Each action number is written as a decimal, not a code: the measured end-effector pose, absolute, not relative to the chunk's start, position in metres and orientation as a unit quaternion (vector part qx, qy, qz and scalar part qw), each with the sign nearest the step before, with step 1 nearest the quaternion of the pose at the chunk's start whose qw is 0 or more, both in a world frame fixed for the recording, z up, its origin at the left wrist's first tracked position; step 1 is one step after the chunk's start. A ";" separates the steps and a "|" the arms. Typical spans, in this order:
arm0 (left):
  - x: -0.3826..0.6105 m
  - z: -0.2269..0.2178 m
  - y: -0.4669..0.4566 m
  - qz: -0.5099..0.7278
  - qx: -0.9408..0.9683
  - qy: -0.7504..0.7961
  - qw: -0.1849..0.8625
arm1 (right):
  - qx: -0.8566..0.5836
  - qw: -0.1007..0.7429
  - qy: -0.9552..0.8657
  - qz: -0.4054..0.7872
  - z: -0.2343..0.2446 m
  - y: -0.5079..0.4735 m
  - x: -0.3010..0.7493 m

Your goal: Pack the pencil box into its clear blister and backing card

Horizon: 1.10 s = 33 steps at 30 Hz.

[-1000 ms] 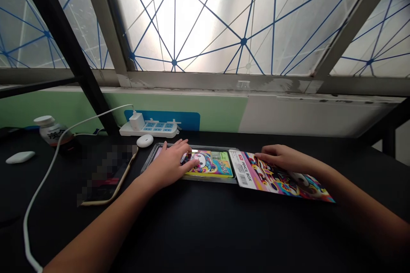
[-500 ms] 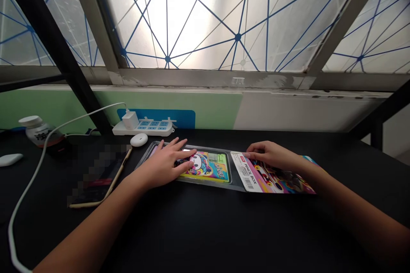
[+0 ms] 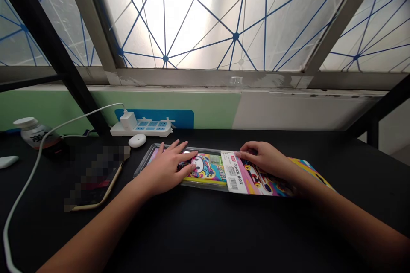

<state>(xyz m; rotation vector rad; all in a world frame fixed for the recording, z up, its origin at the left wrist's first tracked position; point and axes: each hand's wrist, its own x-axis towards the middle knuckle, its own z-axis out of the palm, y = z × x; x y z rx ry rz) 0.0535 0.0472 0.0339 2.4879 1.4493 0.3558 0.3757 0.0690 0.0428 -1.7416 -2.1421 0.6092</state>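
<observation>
A clear plastic blister tray [image 3: 221,187] lies on the black table, holding a colourful pencil box [image 3: 208,168] with a cartoon face. My left hand [image 3: 169,164] rests on its left part, fingers spread flat, covering some of the print. To the right is a printed backing card [image 3: 237,175] marked "PENCIL BOX" with a barcode; its left edge overlaps the tray's right end. My right hand [image 3: 264,158] has its fingers curled together at the card's upper left portion, gripping it, while my forearm crosses over the card's right part.
Behind the tray stand a white power strip [image 3: 141,127] with a plugged charger and a round white case [image 3: 137,140]. At left are a bottle [image 3: 35,132], a blurred dark item with a tan edge [image 3: 112,185], and a white cable [image 3: 24,192].
My right hand has moved left with the backing card, which now covers the right end of the tray. The left hand stays spread on the pencil box.
</observation>
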 end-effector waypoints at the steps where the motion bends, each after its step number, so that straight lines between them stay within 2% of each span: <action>1: 0.058 0.035 0.043 0.129 0.852 0.491 0.128 | -0.600 0.156 -0.757 0.206 0.041 0.068 0.373; 5: 0.076 0.042 0.024 0.186 0.849 0.431 0.243 | -0.575 0.147 -0.787 0.167 0.037 0.062 0.362; 10: 0.083 0.051 0.015 0.348 0.744 0.394 0.411 | -0.564 0.109 -0.799 0.179 0.040 0.060 0.362; 12: 0.078 0.052 0.020 0.408 0.705 0.407 0.413 | -0.554 0.092 -0.799 0.215 0.043 0.062 0.367; 17: 0.055 0.048 0.044 0.475 0.681 0.473 0.296 | -0.532 0.068 -0.786 0.307 0.051 0.067 0.387; 20: 0.052 0.038 0.051 0.486 0.638 0.496 0.332 | -0.527 0.036 -0.780 0.335 0.053 0.068 0.399; 23: 0.057 0.031 0.050 0.493 0.610 0.487 0.384 | -0.537 0.046 -0.786 0.304 0.052 0.070 0.404; 27: 0.064 0.030 0.046 0.528 0.602 0.458 0.387 | -0.525 0.059 -0.811 0.251 0.049 0.072 0.393; 33: 0.064 0.031 0.047 0.554 0.572 0.436 0.419 | -0.499 -0.007 -0.848 0.177 0.062 0.078 0.316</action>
